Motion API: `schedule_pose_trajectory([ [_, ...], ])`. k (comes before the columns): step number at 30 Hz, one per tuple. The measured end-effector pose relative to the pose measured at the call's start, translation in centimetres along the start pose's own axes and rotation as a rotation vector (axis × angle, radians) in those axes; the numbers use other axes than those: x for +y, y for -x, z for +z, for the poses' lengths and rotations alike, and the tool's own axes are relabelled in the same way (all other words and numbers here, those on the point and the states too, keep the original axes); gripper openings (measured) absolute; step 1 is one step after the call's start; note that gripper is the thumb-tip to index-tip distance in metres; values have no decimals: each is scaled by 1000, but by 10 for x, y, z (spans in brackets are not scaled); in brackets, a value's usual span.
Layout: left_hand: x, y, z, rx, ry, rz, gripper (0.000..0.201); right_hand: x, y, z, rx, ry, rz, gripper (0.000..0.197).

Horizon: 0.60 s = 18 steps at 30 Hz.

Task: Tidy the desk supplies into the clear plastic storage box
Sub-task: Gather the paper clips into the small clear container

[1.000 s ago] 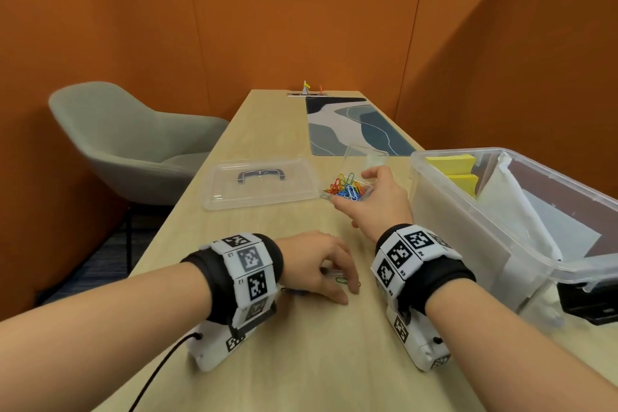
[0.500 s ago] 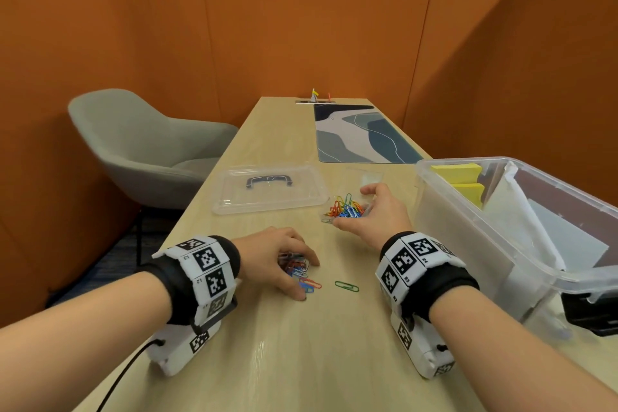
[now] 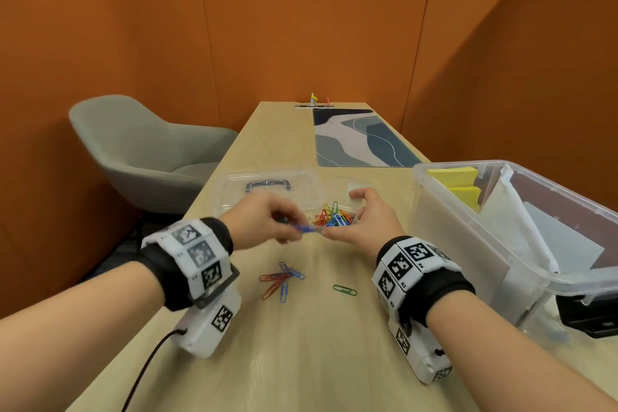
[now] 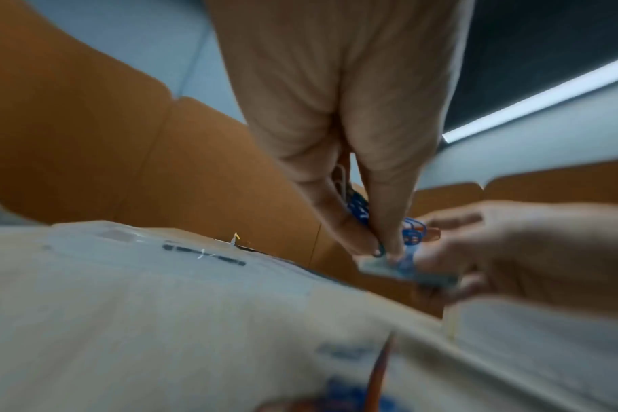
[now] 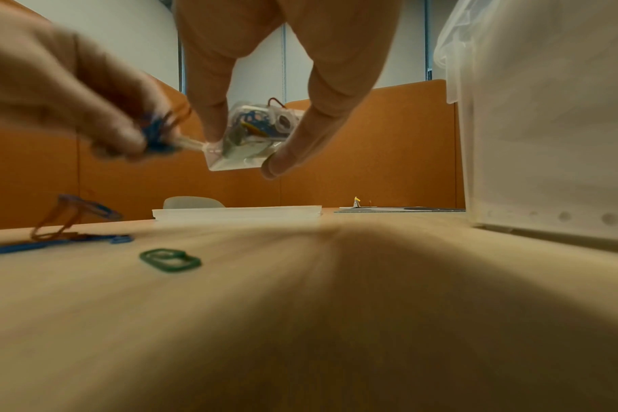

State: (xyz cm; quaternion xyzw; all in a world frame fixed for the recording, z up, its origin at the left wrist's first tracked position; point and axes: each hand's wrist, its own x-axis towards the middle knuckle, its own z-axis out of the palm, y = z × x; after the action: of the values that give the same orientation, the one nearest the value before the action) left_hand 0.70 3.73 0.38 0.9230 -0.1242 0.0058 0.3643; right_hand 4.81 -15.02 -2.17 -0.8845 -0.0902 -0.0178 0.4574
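Observation:
My right hand (image 3: 359,221) grips a small clear case (image 5: 254,139) full of coloured paper clips (image 3: 332,218), held above the desk. My left hand (image 3: 267,222) pinches a few blue paper clips (image 4: 411,232) right at the case's near edge. Several loose red and blue clips (image 3: 280,279) and one green clip (image 3: 345,290) lie on the desk below the hands. The big clear storage box (image 3: 444,231) stands at the right, holding yellow sticky notes (image 3: 454,176) and white paper.
The box's clear lid (image 3: 267,189) with a dark handle lies flat beyond the hands. A patterned desk mat (image 3: 354,140) lies farther back. A grey chair (image 3: 140,154) stands left of the desk. Orange walls close in on all sides.
My left hand lifted off the desk with a few clips and moved forward to the case in my right hand. A small pile of clips stayed where it had been.

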Motion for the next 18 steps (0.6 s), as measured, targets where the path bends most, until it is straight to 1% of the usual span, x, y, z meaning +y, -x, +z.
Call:
schedule_pose_trajectory([
  [2, 17, -10, -10, 74, 51, 36, 16, 0, 0, 0, -11, 2, -11, 79],
  [4, 32, -21, -12, 102, 26, 62, 15, -2, 2, -1, -27, -15, -26, 77],
  [5, 38, -26, -11, 95, -18, 70, 16, -2, 3, -1, -35, -25, -32, 76],
  [8, 39, -34, 0, 14, -137, 61, 21, -3, 4, -1, -34, -34, -51, 78],
  [10, 35, -30, 5, 5, -71, 39, 29, -3, 4, 0, -26, -35, -59, 80],
  [12, 29, -20, 3, 81, 33, 60, 34, -2, 3, 0, -17, -45, -61, 80],
  [14, 15, -9, -2, 168, 79, 68, 34, -1, 1, 1, -3, -49, -69, 79],
  [16, -4, 5, -6, 190, 20, 14, 34, -1, -1, 2, 2, -48, -68, 79],
  [17, -14, 12, -7, 161, -37, -46, 36, 0, -2, 3, 2, -51, -66, 79],
  [18, -23, 18, -7, 90, -100, -127, 44, -1, -2, 3, 2, -57, -64, 79],
])
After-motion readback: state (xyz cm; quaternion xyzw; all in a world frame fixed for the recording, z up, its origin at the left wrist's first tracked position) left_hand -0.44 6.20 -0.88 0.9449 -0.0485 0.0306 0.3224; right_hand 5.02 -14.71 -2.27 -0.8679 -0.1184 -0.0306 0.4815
